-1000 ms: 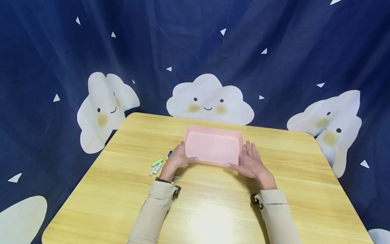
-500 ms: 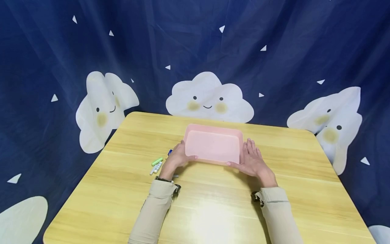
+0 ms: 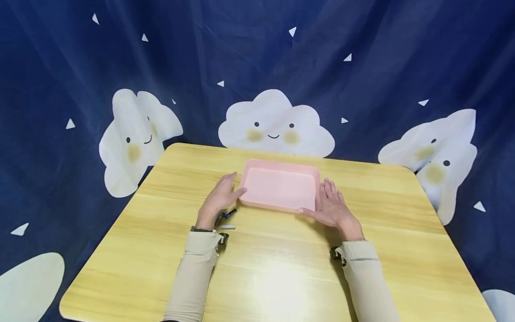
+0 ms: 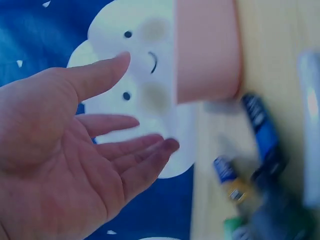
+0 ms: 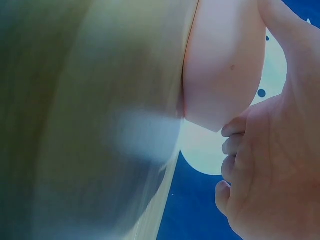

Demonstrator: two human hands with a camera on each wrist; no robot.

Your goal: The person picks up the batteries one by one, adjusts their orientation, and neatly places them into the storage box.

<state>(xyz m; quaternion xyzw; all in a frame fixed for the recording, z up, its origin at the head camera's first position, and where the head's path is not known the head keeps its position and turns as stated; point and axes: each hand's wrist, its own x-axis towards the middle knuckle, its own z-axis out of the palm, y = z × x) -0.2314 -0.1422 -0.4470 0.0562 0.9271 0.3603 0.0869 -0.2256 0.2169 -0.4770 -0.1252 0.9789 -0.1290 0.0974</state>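
A pink rectangular tray [image 3: 279, 185] lies on the wooden table, nothing in it. My left hand [image 3: 219, 196] is just off its left side, fingers extended and thumb apart, holding nothing. The left wrist view shows that hand [image 4: 100, 135] with a gap between the fingertips and the pink wall [image 4: 207, 50]. On the tray's right side, my right hand [image 3: 333, 210] lies with straight fingers along the wall and the thumb at the front corner. Below the left hand are a blue-and-black cylinder [image 4: 264, 132], a blue-and-gold battery [image 4: 230, 177] and a whitish cylinder [image 3: 228, 227].
A bit of a green thing [image 4: 231, 227] shows at the bottom of the left wrist view. The wooden table [image 3: 402, 250] has rounded corners and ends at a dark blue curtain [image 3: 257, 44] with cloud prints.
My left hand has let go of the tray and moved left, now covering the green and white cylinders seen before. My right hand stays at the tray's right side. The view has tilted slightly.
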